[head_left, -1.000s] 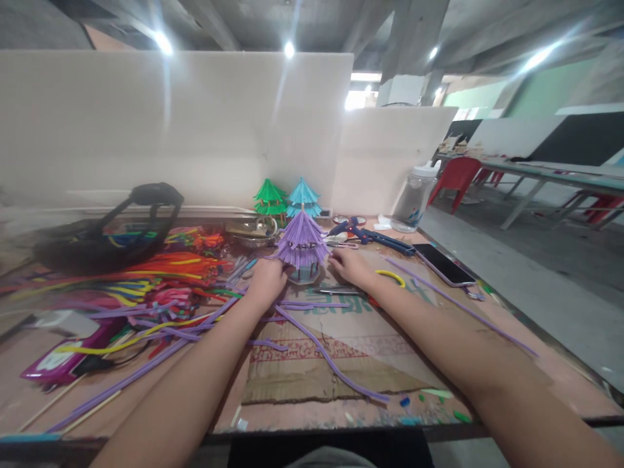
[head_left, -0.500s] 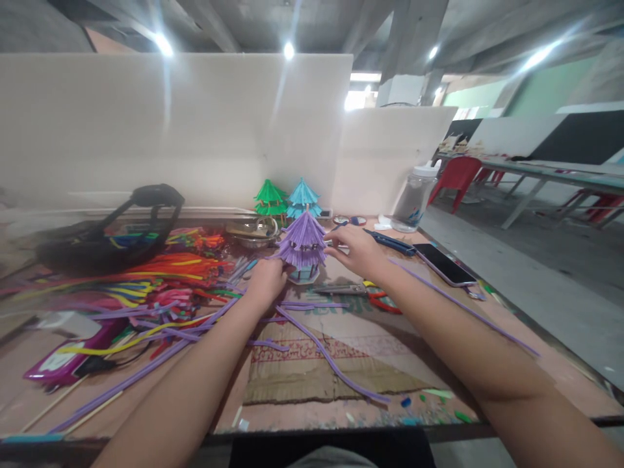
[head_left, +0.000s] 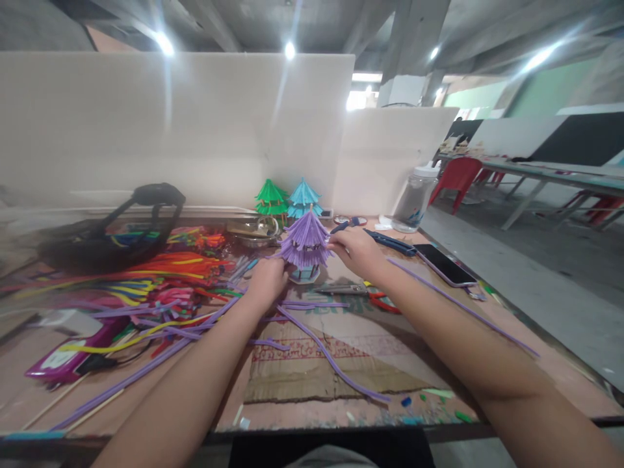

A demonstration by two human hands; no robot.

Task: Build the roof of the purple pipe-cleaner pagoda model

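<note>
Between the curled left hand and half-curled right hand, the purple tower stands upright; whether either grips it, I cannot tell.

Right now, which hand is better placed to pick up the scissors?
The right hand, probably: the scissors have their handles by its forearm; the left hand is over by the tips.

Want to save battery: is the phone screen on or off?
Off, it seems: the phone screen faces up, uniformly dark.

arms extended forward; left hand curled; right hand higher, fingers bent inward
</note>
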